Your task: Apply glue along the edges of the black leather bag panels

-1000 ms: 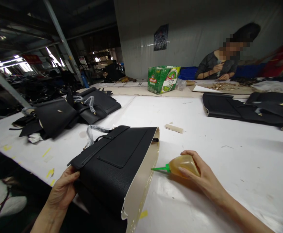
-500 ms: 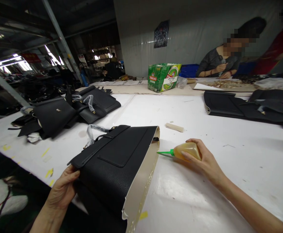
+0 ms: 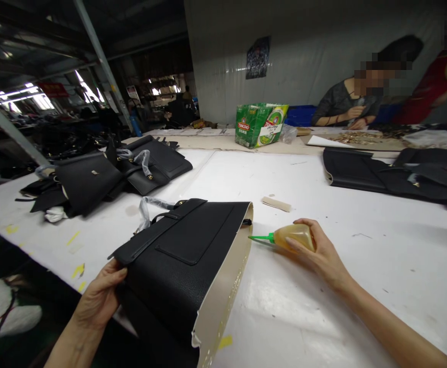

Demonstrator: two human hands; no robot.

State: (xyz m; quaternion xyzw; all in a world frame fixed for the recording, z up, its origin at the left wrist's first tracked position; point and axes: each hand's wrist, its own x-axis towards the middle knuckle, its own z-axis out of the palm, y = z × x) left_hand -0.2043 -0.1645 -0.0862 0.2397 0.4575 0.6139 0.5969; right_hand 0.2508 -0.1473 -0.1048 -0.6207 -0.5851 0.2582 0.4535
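A black leather bag lies on its side before me, its beige-lined open end facing right. Glossy beads, apparently glue, run along the lower rim of the lining. My left hand grips the bag's left edge, thumb on top and the other fingers hidden underneath. In my right hand is a squeeze bottle of amber liquid, held nearly level. Its green nozzle points left, the tip at or very near the rim's upper part. A plastic-wrapped handle stands at the bag's far side.
Black bag pieces lie at the left and more bag parts at the right. A beige strip sits on the white table. Behind are a green carton and a seated co-worker by small metal parts.
The nozzle tip has shifted slightly up along the bag's rim, with my right hand following. My left hand keeps its hold on the bag. The whole view has tilted a little.
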